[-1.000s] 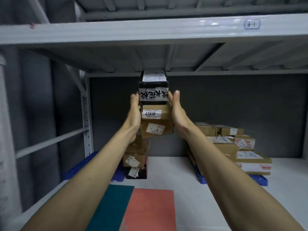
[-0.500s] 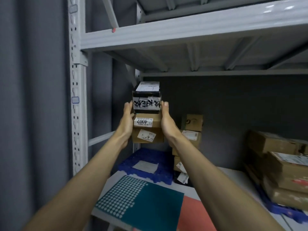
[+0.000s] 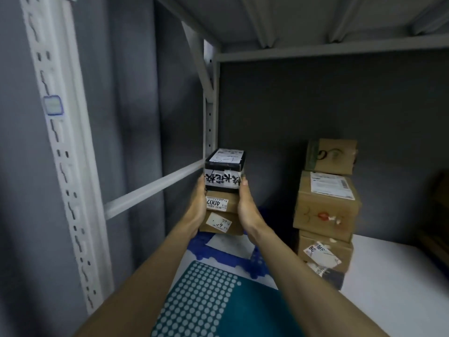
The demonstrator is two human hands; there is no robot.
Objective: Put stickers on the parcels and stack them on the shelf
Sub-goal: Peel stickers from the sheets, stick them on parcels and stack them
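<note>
Between my two hands I carry a stack of three small parcels. On top is a black box (image 3: 224, 171) with white tape and black writing. Under it are a brown box (image 3: 220, 203) with a number label and another brown box (image 3: 218, 223) with a white sticker. My left hand (image 3: 196, 210) presses flat on the stack's left side and my right hand (image 3: 246, 210) presses flat on its right side. The stack hangs above a blue pallet (image 3: 201, 249) in the shelf's back left corner.
A taller stack of cardboard parcels (image 3: 325, 205) stands to the right on the white shelf board (image 3: 388, 276). A white paper (image 3: 228, 244) lies on the pallet. A teal dotted sticker sheet (image 3: 218, 300) lies near me. The shelf upright (image 3: 60, 166) and crossbar (image 3: 153, 188) are at the left.
My view has swung left and closer into the shelf. Both hands have carried the stack leftward and lower, from beside the tall parcel stack to above the blue pallet.
</note>
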